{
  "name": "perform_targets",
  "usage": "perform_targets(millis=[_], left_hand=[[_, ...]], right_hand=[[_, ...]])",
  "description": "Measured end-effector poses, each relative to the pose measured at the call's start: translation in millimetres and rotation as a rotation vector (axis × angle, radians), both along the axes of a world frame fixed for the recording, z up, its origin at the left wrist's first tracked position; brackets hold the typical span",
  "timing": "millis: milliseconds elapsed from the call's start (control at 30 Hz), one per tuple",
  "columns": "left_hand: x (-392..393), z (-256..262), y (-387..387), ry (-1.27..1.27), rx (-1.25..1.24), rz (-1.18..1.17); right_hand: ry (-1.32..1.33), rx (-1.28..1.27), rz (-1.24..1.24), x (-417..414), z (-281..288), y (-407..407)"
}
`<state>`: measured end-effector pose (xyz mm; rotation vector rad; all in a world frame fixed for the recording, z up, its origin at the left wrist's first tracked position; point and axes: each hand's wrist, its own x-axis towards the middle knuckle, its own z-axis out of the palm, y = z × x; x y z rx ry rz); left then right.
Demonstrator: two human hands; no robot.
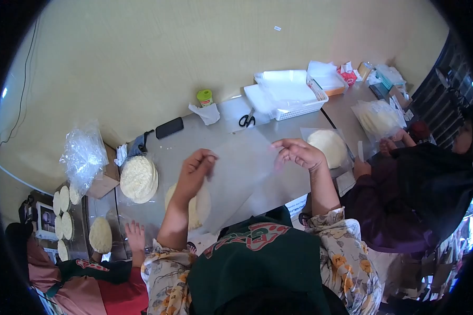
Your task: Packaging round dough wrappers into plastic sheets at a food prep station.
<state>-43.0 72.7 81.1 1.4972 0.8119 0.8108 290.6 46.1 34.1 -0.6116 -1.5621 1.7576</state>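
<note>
A clear plastic sheet (244, 161), faint against the metal, spans the space between my hands above the table. My left hand (195, 173) pinches its left edge between thumb and forefinger. My right hand (299, 155) is at the other side, fingers bent and blurred; its hold on the plastic cannot be made out. Under my left forearm lies a round pale flatbread (199, 206), partly hidden by the arm. Left of it sits a stack of round flatbreads (137, 179) on plastic. Another flatbread (327, 147) lies on a clear sheet just beyond my right wrist.
Along the wall are a black phone (169, 128), a green-lidded tub (205, 97), scissors (247, 119) and a white basket (303, 109) of plastic sheets. A co-worker's hand (135, 236) is at left; another person (398, 201) works at right beside bagged flatbreads (379, 118).
</note>
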Motion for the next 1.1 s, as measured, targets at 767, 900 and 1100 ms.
perform_targets(millis=[767, 900, 1100], left_hand=[[-23.1, -46.9, 2.3, -0.309, -0.052, 0.561], [-30.4, -59.1, 5.0, -0.360, -0.114, 0.565], [-53.8, -84.6, 12.9, -0.301, -0.152, 0.458]], right_hand=[[0.786, -0.295, -0.308, -58.0, -51.7, -40.0], [0.694, -0.323, -0.425, -49.4, -62.4, -38.1], [0.616, -0.239, -0.607, -62.4, -34.9, -37.7]])
